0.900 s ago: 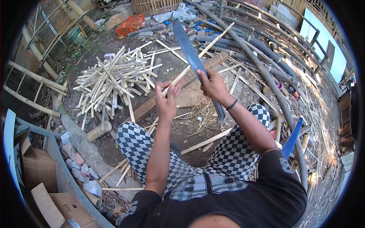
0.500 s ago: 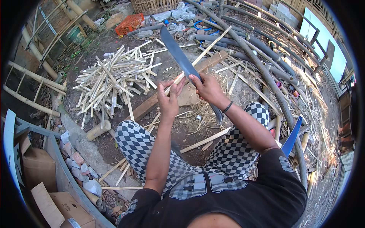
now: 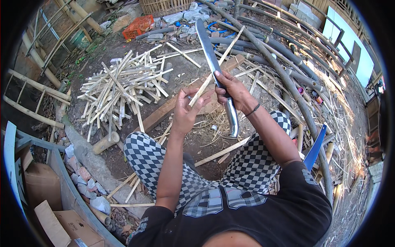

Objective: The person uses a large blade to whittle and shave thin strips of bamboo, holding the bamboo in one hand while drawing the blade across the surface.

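Slender pale strip point(image 3: 203, 87), smooth steel machete point(image 3: 208, 47), mid-frame.
Your right grip point(image 3: 233, 89) clasps the machete; your left grip point(image 3: 185, 112) is unclear.

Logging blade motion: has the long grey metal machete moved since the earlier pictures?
Yes, the machete has swung, its tip rightward, farther from the orange plastic crate.

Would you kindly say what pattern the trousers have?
The trousers are checked black and white; head view.

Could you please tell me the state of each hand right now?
Left hand: fingers loosely curved at the pale strip's near end; whether it grips cannot be told.
Right hand: closed, holding the machete.
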Demonstrator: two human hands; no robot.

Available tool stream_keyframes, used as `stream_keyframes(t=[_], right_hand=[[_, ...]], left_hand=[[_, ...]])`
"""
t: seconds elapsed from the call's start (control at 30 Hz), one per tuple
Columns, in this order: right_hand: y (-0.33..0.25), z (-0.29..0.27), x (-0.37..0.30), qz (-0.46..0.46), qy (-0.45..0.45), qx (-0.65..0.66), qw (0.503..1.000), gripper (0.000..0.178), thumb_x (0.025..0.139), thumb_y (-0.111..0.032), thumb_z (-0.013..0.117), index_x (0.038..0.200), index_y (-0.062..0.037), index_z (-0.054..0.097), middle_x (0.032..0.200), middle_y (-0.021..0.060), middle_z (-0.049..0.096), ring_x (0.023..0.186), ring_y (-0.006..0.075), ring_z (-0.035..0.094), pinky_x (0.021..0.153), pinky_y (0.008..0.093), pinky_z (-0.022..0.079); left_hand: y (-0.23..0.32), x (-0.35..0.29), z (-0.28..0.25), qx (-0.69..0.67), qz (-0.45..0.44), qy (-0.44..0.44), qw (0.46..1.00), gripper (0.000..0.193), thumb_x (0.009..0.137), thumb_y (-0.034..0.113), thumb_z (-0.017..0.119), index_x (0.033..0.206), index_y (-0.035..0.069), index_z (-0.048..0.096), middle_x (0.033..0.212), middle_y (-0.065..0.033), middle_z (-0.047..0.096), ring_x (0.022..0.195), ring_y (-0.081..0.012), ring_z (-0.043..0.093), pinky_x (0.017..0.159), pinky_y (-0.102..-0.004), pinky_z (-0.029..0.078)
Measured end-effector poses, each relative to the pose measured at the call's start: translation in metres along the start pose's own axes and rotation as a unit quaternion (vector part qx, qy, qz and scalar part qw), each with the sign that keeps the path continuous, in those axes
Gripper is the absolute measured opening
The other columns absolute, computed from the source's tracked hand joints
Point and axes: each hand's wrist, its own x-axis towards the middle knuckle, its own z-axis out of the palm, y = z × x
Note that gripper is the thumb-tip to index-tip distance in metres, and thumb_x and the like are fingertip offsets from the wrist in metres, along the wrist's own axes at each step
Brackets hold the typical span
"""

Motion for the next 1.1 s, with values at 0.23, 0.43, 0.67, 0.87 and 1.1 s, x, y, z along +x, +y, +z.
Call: stream_keyframes(t=[0.23,0.43,0.67,0.87,1.1], right_hand=[[0.000,0.007,0.003,-0.023,0.037,-0.039,0.998,0.025,0.100,-0.029,0.060,0.120,-0.0145,0.055,0.063,-0.0025,0.045,0.048,0.0062,0.044,0.037,0.0218,0.037],[0.001,0.006,0.002,-0.046,0.035,-0.039,0.998,0.026,0.100,-0.025,0.061,0.121,-0.0130,0.055,0.066,-0.0033,0.045,0.051,0.0064,0.047,0.037,0.0222,0.038],[0.004,0.006,0.000,-0.070,0.019,-0.101,0.992,0.022,0.099,-0.022,0.062,0.117,-0.0122,0.057,0.067,-0.0035,0.043,0.052,0.0071,0.047,0.038,0.0227,0.039],[0.004,0.010,-0.002,-0.099,0.026,-0.200,0.974,0.023,0.101,-0.025,0.060,0.116,-0.0089,0.056,0.063,-0.0029,0.045,0.048,0.0067,0.044,0.039,0.0230,0.035],[0.011,0.003,0.001,-0.130,0.091,-0.314,0.936,0.031,0.101,-0.033,0.059,0.115,-0.0046,0.057,0.060,-0.0028,0.046,0.046,0.0057,0.043,0.039,0.0234,0.033]], left_hand=[[0.014,0.003,-0.005,-0.054,0.000,-0.014,0.998,0.027,0.100,0.009,0.054,0.119,-0.001,0.038,0.128,-0.0270,0.053,0.117,-0.0363,0.061,0.094,-0.0412,0.057],[0.012,0.000,-0.007,-0.152,-0.080,-0.015,0.985,0.022,0.097,0.004,0.052,0.118,0.000,0.046,0.131,-0.0299,0.053,0.099,-0.0276,0.065,0.078,-0.0332,0.054],[0.012,0.001,0.001,-0.295,-0.191,0.004,0.936,0.043,0.102,0.018,0.048,0.138,-0.005,0.044,0.102,-0.0074,0.053,0.063,-0.0075,0.043,0.054,-0.0183,0.035],[0.002,-0.002,-0.005,-0.251,-0.196,0.037,0.947,0.047,0.104,0.023,0.045,0.141,-0.005,0.043,0.096,0.0001,0.050,0.055,-0.0024,0.035,0.048,-0.0172,0.028],[-0.006,-0.001,-0.004,-0.273,-0.207,0.071,0.937,0.037,0.103,0.018,0.047,0.135,0.002,0.049,0.091,0.0003,0.049,0.052,-0.0028,0.034,0.046,-0.0178,0.027]])
